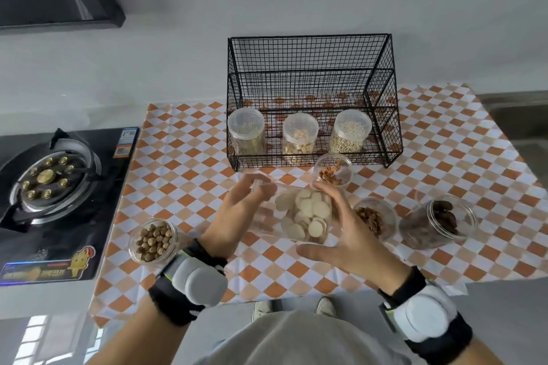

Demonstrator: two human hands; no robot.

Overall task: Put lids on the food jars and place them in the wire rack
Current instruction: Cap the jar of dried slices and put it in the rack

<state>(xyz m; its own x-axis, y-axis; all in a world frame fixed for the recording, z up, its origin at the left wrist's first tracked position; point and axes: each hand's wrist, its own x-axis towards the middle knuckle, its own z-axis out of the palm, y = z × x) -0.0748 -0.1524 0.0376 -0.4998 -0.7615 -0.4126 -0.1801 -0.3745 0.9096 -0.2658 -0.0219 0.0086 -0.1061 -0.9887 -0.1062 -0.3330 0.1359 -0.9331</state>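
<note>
Currently steadying jar of pale slices [302, 216] at centre, right hand [347, 234] wrapped round its three-o'clock side, left hand [237, 210] curled on clear lid [262, 187] at nine o'clock for capping. Beyond, at twelve o'clock, wire rack [311, 53] with three jars [299, 133].

You have one black wire rack [311, 92], upright; in its lower tier stand three clear jars in a row, each apparently capped: jar of greenish pieces [246, 132], jar of pale chunks [299, 139], jar of small pale beads [350, 132]; in front, uncapped: jar of orange-brown bits [333, 172]; jar of pale round slices [305, 216], your right hand [344, 225] curled round it; jar of brown nut pieces [375, 218]; jar of dark fruits [439, 221]; far left, jar of round brown nuts [154, 240].
</note>
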